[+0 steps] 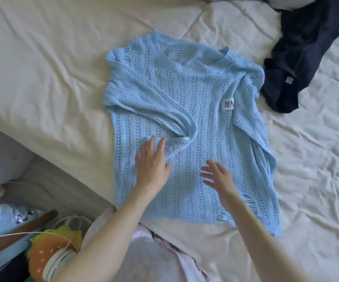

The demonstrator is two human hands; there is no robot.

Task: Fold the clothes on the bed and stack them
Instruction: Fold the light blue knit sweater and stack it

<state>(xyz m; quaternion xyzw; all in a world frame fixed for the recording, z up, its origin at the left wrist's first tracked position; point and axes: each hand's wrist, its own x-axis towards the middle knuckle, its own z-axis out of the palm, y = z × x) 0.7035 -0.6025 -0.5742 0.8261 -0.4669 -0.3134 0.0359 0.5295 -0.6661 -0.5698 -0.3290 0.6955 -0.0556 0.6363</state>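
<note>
A light blue open-knit sweater (pixel 187 119) lies flat on the white bed (pixel 42 68), neckline away from me, both sleeves folded in across the body. A small white label shows near its right side. My left hand (pixel 151 161) rests flat on the lower left of the sweater, fingers straight, touching the end of the folded left sleeve. My right hand (pixel 218 176) hovers just over the lower middle of the sweater with fingers spread. A dark navy garment (pixel 299 64) lies crumpled at the upper right of the bed.
White bedding (pixel 311 180) is rumpled to the right. Beside the bed at lower left sit a pile of bags, a coloured plush-like item (pixel 56 251) and a wooden handle (pixel 22 233). A pale garment (pixel 164 251) hangs at the near bed edge.
</note>
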